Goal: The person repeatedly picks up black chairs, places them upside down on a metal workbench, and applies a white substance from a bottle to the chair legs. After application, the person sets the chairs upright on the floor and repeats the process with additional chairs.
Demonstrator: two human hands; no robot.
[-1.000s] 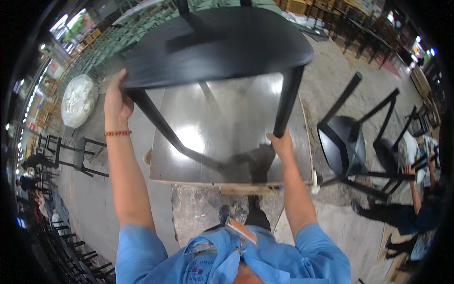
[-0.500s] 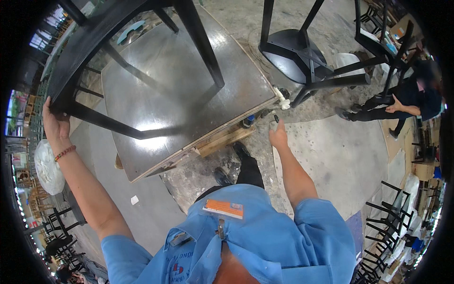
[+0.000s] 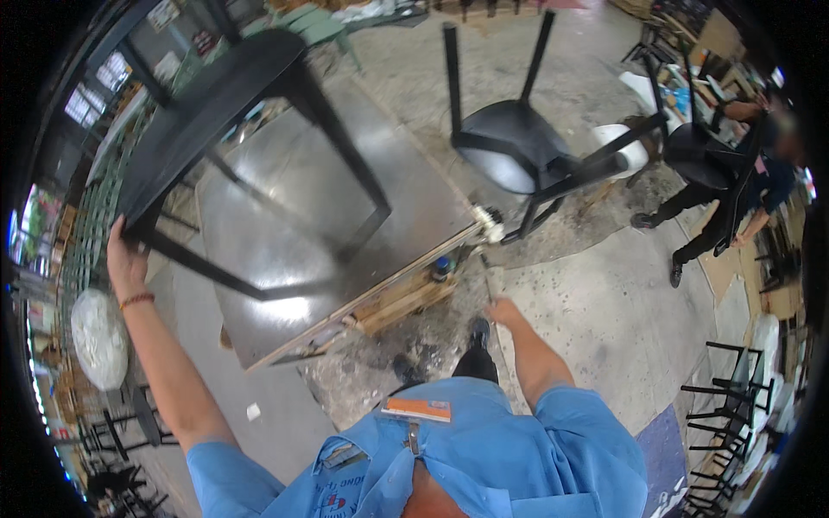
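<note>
A black wooden chair stands on the shiny metal-topped table, with its legs reaching the tabletop. My left hand is closed around the near left corner of its seat. Low beside the table's right edge, my right hand is closed on a slim stick-like tool that points away from me. Motion blur hides the tool's exact kind. A second black chair is on the floor to the right of the table.
At the right, a co-worker handles another black chair. Dark bottles sit under the table edge, near a white fitting on the corner. Stacked black chairs stand lower right; a white wrapped bundle lies left.
My view has tilted up, so the table and chairs appear lower. My right hand has drawn back from the table corner. The co-worker has stepped and now has hands on a chair.
</note>
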